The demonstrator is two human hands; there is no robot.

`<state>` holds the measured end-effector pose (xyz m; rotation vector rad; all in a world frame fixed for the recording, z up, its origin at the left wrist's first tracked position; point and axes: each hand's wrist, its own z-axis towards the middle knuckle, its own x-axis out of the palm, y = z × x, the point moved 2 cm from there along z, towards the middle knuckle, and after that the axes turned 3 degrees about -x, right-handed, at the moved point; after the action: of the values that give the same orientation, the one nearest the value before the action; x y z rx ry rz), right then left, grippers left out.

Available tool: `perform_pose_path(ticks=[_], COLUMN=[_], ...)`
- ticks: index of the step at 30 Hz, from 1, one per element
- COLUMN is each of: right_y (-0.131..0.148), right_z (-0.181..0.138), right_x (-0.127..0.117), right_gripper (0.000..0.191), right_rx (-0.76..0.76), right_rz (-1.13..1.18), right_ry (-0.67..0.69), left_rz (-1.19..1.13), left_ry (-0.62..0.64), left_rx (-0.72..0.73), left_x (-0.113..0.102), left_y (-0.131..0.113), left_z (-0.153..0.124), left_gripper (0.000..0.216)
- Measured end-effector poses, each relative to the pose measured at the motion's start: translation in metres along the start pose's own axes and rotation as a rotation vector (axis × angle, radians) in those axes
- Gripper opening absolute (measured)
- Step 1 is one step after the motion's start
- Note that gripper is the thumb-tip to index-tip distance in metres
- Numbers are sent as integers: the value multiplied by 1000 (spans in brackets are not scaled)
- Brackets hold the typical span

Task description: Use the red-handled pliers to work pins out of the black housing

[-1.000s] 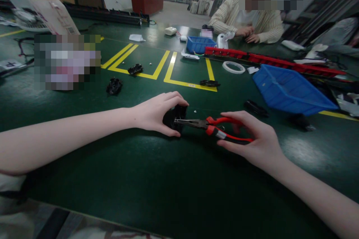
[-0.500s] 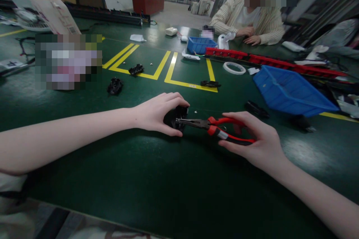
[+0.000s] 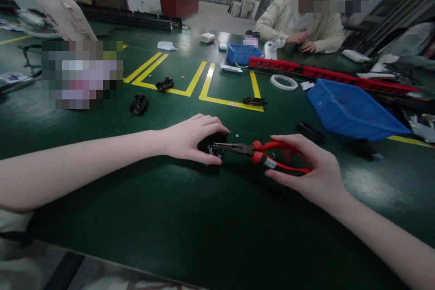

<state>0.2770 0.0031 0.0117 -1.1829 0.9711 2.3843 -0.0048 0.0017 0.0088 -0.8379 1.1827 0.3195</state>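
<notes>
My left hand (image 3: 195,138) is closed around a small black plastic part (image 3: 220,138), thumb on the near side and fingers on the far side. Long-nose pliers (image 3: 260,152) with red and black handles lie in the grip of my right hand (image 3: 311,163). Their jaw tips reach the black part between my left thumb and fingers; whether they pinch a piece of it I cannot tell. A tiny pale bit (image 3: 237,135) lies on the green table (image 3: 190,226) just beyond the jaws.
Black parts (image 3: 139,104) lie beyond my left hand, another (image 3: 254,101) by the yellow tape. At right stand a blue bin (image 3: 356,108), more black pieces (image 3: 311,132) and a white tape roll (image 3: 283,82). A red strip (image 3: 326,74) crosses behind. Opposite sits a person (image 3: 302,27).
The black part has tilted slightly in my left hand, and the fingers have shifted a little. The pliers stay almost in place at it.
</notes>
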Motion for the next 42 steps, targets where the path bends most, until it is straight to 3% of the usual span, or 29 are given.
perform_pose_path(ticks=[7, 12, 17, 24, 29, 35, 42], right_y=[0, -2, -4, -4, -5, -7, -7], right_z=[-2, -2, -3, -3, -3, -2, 1], right_x=[-2, -3, -2, -2, -2, -1, 1], right_gripper=[57, 57, 61, 60, 62, 63, 63], right_rx=[-1, 10, 34, 34, 39, 36, 40], right_rz=[-3, -24, -19, -21, -28, -28, -2], right_ry=[-37, -62, -72, -78, -82, -76, -50], left_rz=[46, 34, -9, -54, -108, -181, -216], left_ry=[33, -66, -63, -110, -145, -76, -81], left_rx=[54, -45, -48, -71, -120, -60, -90], left_x=[5, 8, 7, 10, 10, 4, 4], left_y=[2, 4, 6, 9, 13, 8, 0], left_z=[-1, -4, -3, -3, -1, 0, 2], left_gripper=[76, 92, 72, 70, 52, 32, 36])
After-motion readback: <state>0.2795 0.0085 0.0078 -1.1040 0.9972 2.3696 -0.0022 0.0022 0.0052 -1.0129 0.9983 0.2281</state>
